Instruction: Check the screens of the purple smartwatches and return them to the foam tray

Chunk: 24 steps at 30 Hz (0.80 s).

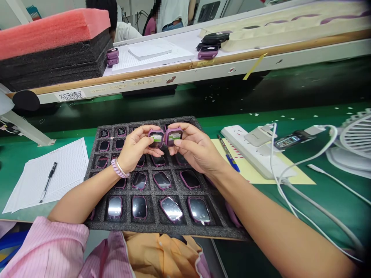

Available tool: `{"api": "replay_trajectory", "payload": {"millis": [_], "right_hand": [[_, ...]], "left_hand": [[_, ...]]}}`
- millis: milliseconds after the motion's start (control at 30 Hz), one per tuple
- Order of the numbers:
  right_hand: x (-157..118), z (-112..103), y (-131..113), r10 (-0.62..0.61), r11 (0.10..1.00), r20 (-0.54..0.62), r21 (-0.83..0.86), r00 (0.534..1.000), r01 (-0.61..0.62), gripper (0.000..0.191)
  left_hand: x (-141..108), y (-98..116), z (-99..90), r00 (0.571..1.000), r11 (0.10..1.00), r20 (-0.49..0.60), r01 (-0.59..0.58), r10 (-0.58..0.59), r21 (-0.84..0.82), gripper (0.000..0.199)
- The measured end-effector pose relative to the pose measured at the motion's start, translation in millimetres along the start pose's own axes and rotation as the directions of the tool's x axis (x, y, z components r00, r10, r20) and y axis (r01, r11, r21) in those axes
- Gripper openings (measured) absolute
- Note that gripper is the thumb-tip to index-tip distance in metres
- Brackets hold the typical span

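Observation:
My left hand (139, 144) pinches a purple smartwatch case (156, 139) with a lit screen showing green and white bands. Right beside it, my right hand (194, 146) grips a second purple smartwatch case (174, 136), its screen lit in a similar way. The two are held edge to edge, screens towards me; whether they touch I cannot tell. Below both hands lies a dark grey foam tray (150, 227) with rows of square pockets. Most visible pockets hold purple watch cases, such as a dark-screened watch (189, 178). My hands and forearms hide part of the tray.
Gridded paper with a black pen (48, 181) lies left. At right are a white power strip (255, 150), a blue pen (232, 162), white cables and a fan (358, 135). A shelf behind carries foam stacks (55, 42) and watches (208, 52). People are beyond it.

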State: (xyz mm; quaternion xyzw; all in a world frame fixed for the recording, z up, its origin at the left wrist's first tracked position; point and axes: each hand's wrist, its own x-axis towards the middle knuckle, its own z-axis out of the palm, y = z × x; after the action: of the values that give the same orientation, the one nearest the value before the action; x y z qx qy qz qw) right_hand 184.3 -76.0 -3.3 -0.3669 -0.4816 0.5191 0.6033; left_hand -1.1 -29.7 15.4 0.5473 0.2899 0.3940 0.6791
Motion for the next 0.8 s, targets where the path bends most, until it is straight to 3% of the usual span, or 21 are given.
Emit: {"api": "replay_trajectory", "payload": {"millis": [433,800], "right_hand": [[1.7,-0.3,5.1,-0.018,1.000,-0.060,-0.010,0.998,0.017,0.048],[-0.1,-0.6,-0.7,-0.016,1.000,0.003,-0.027,1.000,0.016,0.043]], "left_hand": [[-2.5,0.8,1.1,1.000,1.000,0.030,0.001,-0.001,0.020,0.050],[-2.0,0.5,1.4,1.000,0.997,0.007,-0.030,0.030,0.074,0.050]]}}
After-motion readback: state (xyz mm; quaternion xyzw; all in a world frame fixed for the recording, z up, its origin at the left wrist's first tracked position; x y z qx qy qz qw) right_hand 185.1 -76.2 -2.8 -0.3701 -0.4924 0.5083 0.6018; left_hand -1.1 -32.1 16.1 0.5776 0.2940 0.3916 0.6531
